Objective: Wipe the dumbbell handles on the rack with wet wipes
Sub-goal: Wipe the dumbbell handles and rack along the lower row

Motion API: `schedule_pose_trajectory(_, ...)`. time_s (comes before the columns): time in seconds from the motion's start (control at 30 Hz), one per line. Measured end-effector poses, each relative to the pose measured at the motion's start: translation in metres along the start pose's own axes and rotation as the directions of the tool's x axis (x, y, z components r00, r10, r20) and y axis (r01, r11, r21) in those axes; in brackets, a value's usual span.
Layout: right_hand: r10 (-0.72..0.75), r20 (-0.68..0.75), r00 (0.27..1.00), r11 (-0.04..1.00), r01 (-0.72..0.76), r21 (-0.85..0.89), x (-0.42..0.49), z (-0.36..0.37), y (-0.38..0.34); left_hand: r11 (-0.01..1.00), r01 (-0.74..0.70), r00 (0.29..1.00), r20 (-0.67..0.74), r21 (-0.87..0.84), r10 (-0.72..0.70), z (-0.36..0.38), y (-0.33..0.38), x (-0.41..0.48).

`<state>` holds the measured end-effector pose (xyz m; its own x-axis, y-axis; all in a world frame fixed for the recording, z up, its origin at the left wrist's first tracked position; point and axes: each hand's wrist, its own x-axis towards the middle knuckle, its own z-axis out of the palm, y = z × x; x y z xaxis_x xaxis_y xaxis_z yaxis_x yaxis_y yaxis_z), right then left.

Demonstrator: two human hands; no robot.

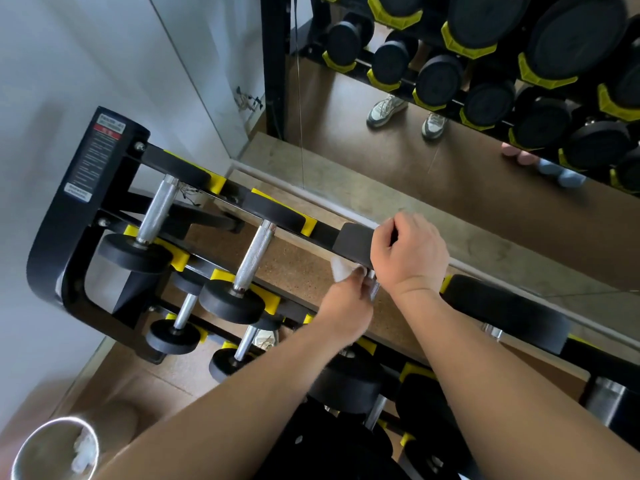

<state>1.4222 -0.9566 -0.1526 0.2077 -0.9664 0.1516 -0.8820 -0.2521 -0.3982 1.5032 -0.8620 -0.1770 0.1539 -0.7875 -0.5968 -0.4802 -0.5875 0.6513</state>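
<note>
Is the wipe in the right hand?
No: the left hand holds the wipe at the handle, while the right hand grips the dumbbell head.

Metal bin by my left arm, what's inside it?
Crumpled white wipes lie against the inner wall of the metal bin. Its bottom is blurred and partly cut off by the frame, so anything else there cannot be told.

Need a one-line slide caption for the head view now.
Left hand presses a white wipe to a dumbbell handle on the rack; right hand grips its black weight.
</note>
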Motion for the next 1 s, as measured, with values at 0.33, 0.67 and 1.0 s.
schedule_pose_trajectory(0.33,-0.019,0.02,1.0,1.0,0.019,-0.006,0.0,-0.001,0.001,0.946,-0.171,0.967,0.232,0.276,0.107,-0.037,-0.037,-0.062)
schedule_pose_trajectory(0.67,-0.012,0.025,1.0,1.0,0.012,-0.009,0.0,0.0,0.001,0.982,0.01,0.999,0.038,0.189,-0.018,0.011,-0.002,-0.023)
schedule_pose_trajectory(1.0,-0.019,0.005,1.0,1.0,0.018,0.018,0.001,0.0,0.002,0.932,0.107,0.993,-0.078,0.347,-0.085,-0.052,-0.033,-0.038)
